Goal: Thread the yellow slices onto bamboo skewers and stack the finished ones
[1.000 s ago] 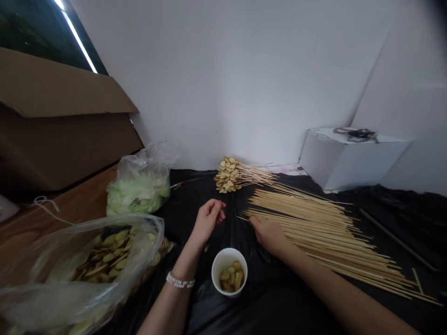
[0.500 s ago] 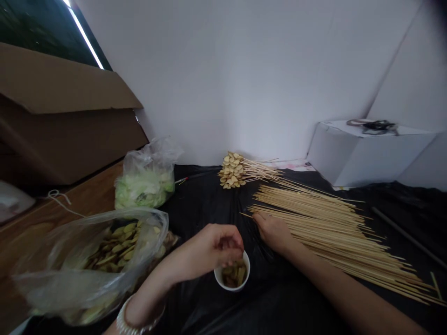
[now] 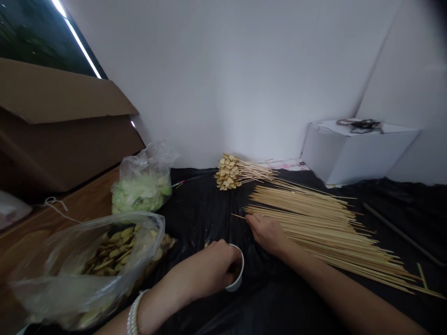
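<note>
Presently, in head view. Right grip (image 3: 267,232): pinched on one stick (image 3: 238,216), tip jutting past, at near left of stick pile (image 3: 335,237). Likely light, stiff, splintery; best held near the tip. Left grip (image 3: 217,264): down inside cup (image 3: 239,279), closure hidden, cannot tell. Slices (image 3: 117,253), in open bag (image 3: 52,300): likely slick; best taken by flat faces.

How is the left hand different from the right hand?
The left hand dips into the cup, while the right hand holds a stick. The left hand has a white bracelet behind it; the right hand has none showing. Both are bare.
</note>
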The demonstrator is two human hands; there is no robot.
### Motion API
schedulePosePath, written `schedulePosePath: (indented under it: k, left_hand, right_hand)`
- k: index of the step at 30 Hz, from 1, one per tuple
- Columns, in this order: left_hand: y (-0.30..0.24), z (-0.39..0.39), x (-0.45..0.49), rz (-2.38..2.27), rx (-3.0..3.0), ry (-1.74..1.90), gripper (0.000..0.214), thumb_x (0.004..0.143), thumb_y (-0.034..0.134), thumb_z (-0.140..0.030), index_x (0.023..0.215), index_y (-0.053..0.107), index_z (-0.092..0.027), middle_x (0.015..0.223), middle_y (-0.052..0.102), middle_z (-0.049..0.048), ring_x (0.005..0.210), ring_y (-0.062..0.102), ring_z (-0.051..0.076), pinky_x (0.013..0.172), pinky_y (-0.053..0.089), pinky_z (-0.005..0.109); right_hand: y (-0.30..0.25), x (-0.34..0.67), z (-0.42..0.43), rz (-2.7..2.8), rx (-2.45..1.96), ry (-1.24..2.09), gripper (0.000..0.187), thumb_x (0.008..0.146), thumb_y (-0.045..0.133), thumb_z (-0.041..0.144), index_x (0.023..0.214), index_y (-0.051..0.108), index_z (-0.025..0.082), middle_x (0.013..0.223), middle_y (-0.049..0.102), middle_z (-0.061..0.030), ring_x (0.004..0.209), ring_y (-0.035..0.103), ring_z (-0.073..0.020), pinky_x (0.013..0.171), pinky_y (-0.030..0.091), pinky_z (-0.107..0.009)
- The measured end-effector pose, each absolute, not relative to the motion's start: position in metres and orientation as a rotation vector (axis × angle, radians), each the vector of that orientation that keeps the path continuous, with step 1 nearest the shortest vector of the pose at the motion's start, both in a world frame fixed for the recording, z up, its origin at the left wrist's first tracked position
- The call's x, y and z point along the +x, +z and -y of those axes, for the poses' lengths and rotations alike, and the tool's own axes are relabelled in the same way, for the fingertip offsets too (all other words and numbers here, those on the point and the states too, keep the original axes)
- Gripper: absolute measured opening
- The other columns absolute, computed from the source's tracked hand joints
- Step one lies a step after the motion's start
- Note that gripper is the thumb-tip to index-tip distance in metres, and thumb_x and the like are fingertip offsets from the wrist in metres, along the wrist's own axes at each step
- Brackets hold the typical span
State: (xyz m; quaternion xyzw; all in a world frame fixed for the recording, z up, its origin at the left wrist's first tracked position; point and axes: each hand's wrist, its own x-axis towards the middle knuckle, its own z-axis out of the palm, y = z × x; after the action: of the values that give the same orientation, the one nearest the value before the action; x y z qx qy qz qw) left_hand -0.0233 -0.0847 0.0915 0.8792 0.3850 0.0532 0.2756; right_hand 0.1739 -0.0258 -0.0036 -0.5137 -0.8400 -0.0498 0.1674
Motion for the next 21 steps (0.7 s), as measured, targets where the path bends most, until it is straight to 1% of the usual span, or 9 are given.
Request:
schedulePosePath:
  k: [4, 9, 13, 16, 21]
  left_hand:
    - [0.0908, 0.0868, -0.0231, -1.080, 2.407, 0.171, 0.025, 0.067, 0.049, -0.006, 0.069, 0.065, -0.025, 0.061, 0.065, 0.0005, 0.050, 0.056, 0.017, 0.048, 0.033, 0.027]
    - [0.0879, 0.0863, -0.0184, -1.109, 2.443, 0.078, 0.025, 0.064, 0.050, -0.004, 0.066, 0.065, -0.024, 0.059, 0.064, 0.0011, 0.049, 0.055, 0.017, 0.049, 0.033, 0.027]
    - [0.0851, 0.0856, -0.0141, -1.137, 2.480, -0.001, 0.023, 0.065, 0.048, -0.004, 0.064, 0.064, -0.021, 0.061, 0.065, 0.0032, 0.051, 0.054, 0.016, 0.051, 0.035, 0.026]
    - [0.0835, 0.0869, -0.0143, -1.105, 2.506, -0.044, 0.023, 0.063, 0.047, -0.003, 0.065, 0.065, -0.019, 0.061, 0.064, 0.0024, 0.051, 0.052, 0.013, 0.051, 0.034, 0.024]
    - [0.0819, 0.0867, -0.0182, -1.095, 2.642, -0.059, 0.023, 0.063, 0.049, -0.004, 0.064, 0.065, -0.020, 0.061, 0.064, 0.0023, 0.052, 0.050, 0.013, 0.052, 0.032, 0.024]
  right_hand:
    - [-0.0025, 0.1731, 0.0269, 2.394, -1.443, -0.143, 0.028, 0.094, 0.034, 0.019, 0.103, 0.060, 0.019, 0.089, 0.064, -0.0050, 0.074, 0.057, -0.0165, 0.061, 0.033, -0.027]
    - [-0.0009, 0.1725, 0.0280, 2.383, -1.431, -0.156, 0.027, 0.093, 0.035, 0.018, 0.102, 0.060, 0.018, 0.088, 0.063, -0.0047, 0.073, 0.057, -0.0162, 0.061, 0.032, -0.027]
    - [-0.0007, 0.1725, 0.0284, 2.376, -1.410, -0.155, 0.025, 0.094, 0.036, 0.019, 0.100, 0.061, 0.018, 0.086, 0.063, -0.0039, 0.073, 0.057, -0.0160, 0.061, 0.031, -0.027]
    - [-0.0015, 0.1723, 0.0288, 2.363, -1.400, -0.155, 0.025, 0.094, 0.036, 0.019, 0.100, 0.061, 0.018, 0.086, 0.064, -0.0042, 0.072, 0.056, -0.0155, 0.061, 0.031, -0.027]
    - [-0.0024, 0.1716, 0.0294, 2.345, -1.393, -0.160, 0.024, 0.094, 0.037, 0.020, 0.098, 0.061, 0.018, 0.086, 0.064, -0.0042, 0.074, 0.057, -0.0158, 0.062, 0.032, -0.027]
